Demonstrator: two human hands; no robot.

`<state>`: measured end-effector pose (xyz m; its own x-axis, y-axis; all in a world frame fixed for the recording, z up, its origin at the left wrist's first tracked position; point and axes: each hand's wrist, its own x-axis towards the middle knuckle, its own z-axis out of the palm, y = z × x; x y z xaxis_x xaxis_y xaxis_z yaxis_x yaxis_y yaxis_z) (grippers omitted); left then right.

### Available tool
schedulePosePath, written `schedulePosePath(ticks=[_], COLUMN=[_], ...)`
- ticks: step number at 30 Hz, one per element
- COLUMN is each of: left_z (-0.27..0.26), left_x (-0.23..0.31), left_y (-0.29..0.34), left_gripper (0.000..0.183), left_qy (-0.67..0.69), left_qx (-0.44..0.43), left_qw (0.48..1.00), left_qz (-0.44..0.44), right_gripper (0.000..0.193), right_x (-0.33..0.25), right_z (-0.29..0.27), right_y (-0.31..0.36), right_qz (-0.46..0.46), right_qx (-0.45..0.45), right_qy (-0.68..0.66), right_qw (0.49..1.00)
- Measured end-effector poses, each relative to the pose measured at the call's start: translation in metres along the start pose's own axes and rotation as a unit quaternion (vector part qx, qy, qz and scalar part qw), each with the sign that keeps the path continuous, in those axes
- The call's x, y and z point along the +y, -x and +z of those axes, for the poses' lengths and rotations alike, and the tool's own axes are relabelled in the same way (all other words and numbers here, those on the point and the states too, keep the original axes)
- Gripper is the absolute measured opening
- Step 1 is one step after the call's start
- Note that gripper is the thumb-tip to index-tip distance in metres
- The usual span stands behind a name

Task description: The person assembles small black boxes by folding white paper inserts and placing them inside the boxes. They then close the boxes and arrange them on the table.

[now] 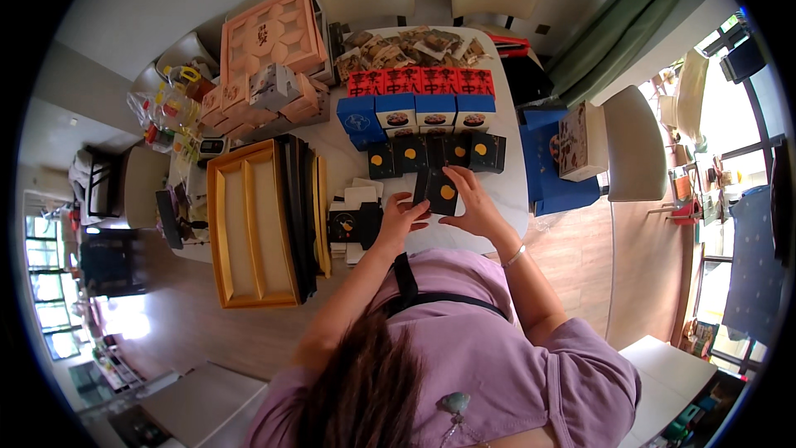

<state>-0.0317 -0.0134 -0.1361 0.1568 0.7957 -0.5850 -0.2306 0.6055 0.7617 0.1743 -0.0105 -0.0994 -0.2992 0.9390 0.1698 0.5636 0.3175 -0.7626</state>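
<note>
A small black box (444, 192) with a round yellow print is between my two hands, near the table's front edge. The fingers of my left hand (405, 217) close on its left side. Along its right side lies my right hand (477, 207), thumb at the lower corner and fingertips at the upper edge. Just beyond stands a row of similar black boxes (487, 153). Left of my left hand, more black boxes (352, 226) lie beside and on white cartons (361, 195).
Blue boxes (356, 119) with red-fronted packets (423, 81) behind them stand beyond the black row. Small packets (414, 46) heap at the table's far end. Gold-rimmed trays (249, 228) and pink boxes (274, 37) fill the left side. A chair (634, 141) stands at right.
</note>
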Motion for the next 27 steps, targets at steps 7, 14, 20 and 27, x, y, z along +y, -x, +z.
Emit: schedulePosePath(ticks=[7,14,20,27], left_z=[-0.001,0.022,-0.001,-0.128], left_x=[-0.005,-0.017,-0.018,-0.056], left_y=[-0.061,-0.113,-0.059,-0.014], left_gripper=[0.055,0.053,0.05,0.075], left_qy=[0.046,0.099,-0.166,-0.532], left_qx=[0.083,-0.032,-0.018,0.312], left_qw=[0.995,0.993,0.984,0.755], left_qz=[0.034,-0.056,0.066,0.223], right_gripper=[0.07,0.059,0.049,0.015], right_x=[0.093,0.165,0.169,0.091], right_z=[-0.014,-0.02,-0.02,0.005], right_y=[-0.009,-0.015,-0.001,0.014], right_qz=[0.217,0.26,0.272,0.234], right_qx=[0.225,0.169,0.212,0.207], right_qy=[0.077,-0.027,-0.135,-0.209], right_qw=[0.947,0.95,0.929,0.927])
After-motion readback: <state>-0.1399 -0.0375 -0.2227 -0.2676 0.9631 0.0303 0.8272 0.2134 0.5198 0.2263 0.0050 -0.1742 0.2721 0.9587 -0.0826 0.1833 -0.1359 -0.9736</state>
